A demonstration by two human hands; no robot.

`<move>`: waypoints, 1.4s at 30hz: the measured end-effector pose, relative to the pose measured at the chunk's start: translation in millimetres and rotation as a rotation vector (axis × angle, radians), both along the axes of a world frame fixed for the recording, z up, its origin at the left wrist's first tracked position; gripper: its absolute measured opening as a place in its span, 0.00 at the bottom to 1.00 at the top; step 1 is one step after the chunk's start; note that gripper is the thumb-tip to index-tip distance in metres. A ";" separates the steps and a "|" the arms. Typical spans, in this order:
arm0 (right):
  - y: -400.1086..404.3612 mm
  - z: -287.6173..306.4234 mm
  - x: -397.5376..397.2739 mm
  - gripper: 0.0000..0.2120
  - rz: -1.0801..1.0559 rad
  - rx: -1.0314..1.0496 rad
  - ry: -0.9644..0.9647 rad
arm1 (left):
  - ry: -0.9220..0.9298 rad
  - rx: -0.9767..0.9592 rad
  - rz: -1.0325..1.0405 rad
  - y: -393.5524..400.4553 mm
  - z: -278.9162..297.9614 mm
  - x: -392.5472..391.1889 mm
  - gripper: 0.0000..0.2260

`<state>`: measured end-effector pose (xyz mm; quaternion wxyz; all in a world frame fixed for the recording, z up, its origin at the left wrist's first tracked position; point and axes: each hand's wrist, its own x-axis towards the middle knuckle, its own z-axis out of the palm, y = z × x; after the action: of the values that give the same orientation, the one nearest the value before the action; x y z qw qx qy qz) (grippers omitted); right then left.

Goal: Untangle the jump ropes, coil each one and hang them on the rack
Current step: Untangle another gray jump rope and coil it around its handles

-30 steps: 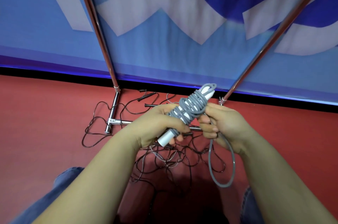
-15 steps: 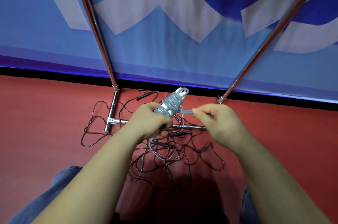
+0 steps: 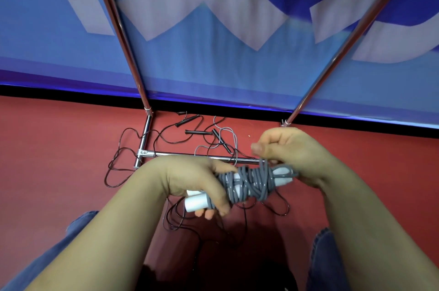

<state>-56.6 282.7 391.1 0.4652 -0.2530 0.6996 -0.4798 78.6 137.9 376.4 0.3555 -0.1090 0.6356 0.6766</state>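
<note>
Nearest the camera, the left hand (image 3: 202,183) curls round the white handles (image 3: 198,204) of the grey jump rope (image 3: 249,183), clamping them together so the bundle lies level and the wraps cannot slide off. The right hand (image 3: 292,153) sits at the far end of the bundle, fingers bent and pinching the last strand of cord, probably to tuck it under the turns and lock the coil. Beyond and below the hands, thin black jump ropes (image 3: 180,134) lie tangled on the red floor (image 3: 59,148), looped over the chrome foot of the rack (image 3: 147,138), so they are not yet sorted. Farthest off, the rack's two uprights rise against a blue and white banner (image 3: 213,29)
</note>
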 end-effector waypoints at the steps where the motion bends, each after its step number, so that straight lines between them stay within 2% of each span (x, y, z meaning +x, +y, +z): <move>1: -0.1 2.4 0.3 0.12 -0.050 -0.045 -0.098 | 0.041 0.072 0.038 -0.4 -0.2 0.3 0.12; 5: -7.8 4.4 4.7 0.12 -0.257 -0.185 -0.349 | 0.156 0.342 0.245 1.5 -7.9 -3.3 0.13; 9: -18.1 3.8 4.7 0.25 -0.385 -0.292 -0.379 | 0.227 0.551 0.421 5.2 -15.9 -9.1 0.21; 11: -20.2 3.8 5.2 0.31 -0.385 -0.308 -0.287 | 0.252 0.614 0.476 7.9 -17.4 -10.8 0.24; 13: -19.9 2.3 8.9 0.31 -0.376 -0.280 -0.119 | 0.262 0.654 0.522 11.0 -17.9 -12.2 0.23; 16: -17.6 -3.2 16.8 0.18 -0.305 -0.246 0.183 | 0.220 0.670 0.605 13.8 -18.5 -13.5 0.24; 18: -16.2 -9.3 17.4 0.15 -0.247 -0.197 0.318 | 0.186 0.575 0.650 15.0 -17.9 -14.5 0.22; 21: -14.4 -15.2 15.6 0.17 -0.236 0.004 0.460 | 0.144 0.259 0.680 18.2 -15.3 -16.0 0.10; 23: -15.0 -20.5 15.0 0.21 -0.185 0.139 0.507 | 0.145 -0.014 0.661 20.1 -15.1 -16.3 0.09; 27: -20.8 -28.0 15.9 0.27 -0.152 0.369 0.546 | 0.247 -0.682 0.591 30.6 -24.8 -16.2 0.09; 28: -21.7 -30.5 15.1 0.27 -0.170 0.367 0.538 | 0.268 -0.771 0.586 33.4 -27.3 -16.6 0.09; 29: -22.2 -31.8 14.2 0.27 -0.195 0.340 0.521 | 0.262 -0.779 0.583 34.3 -27.9 -16.5 0.09; 30: -22.5 -32.3 13.5 0.26 -0.223 0.292 0.493 | 0.226 -0.681 0.587 31.4 -27.4 -16.1 0.10; 33: -21.9 -35.6 13.3 0.24 -0.221 0.089 0.380 | 0.027 -0.027 0.568 13.5 -10.4 -13.3 0.11; 35: -22.0 -34.0 17.6 0.22 -0.145 -0.030 0.298 | -0.060 0.269 0.562 6.9 -0.5 -9.7 0.08; 36: -22.4 -33.0 19.8 0.21 -0.113 -0.075 0.273 | -0.054 0.310 0.556 6.6 1.0 -8.7 0.06; 38: -23.4 -30.0 21.4 0.20 -0.100 -0.120 0.237 | 0.010 0.250 0.551 10.6 -0.7 -9.7 0.04; 42: -22.6 -25.2 20.5 0.17 -0.102 -0.044 0.256 | 0.045 0.095 0.636 18.2 -11.2 -14.5 0.12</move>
<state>-36.0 260.1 365.9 0.3414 -0.2863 0.7543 -0.4821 64.1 156.2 365.2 0.1167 -0.2702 0.5451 0.7850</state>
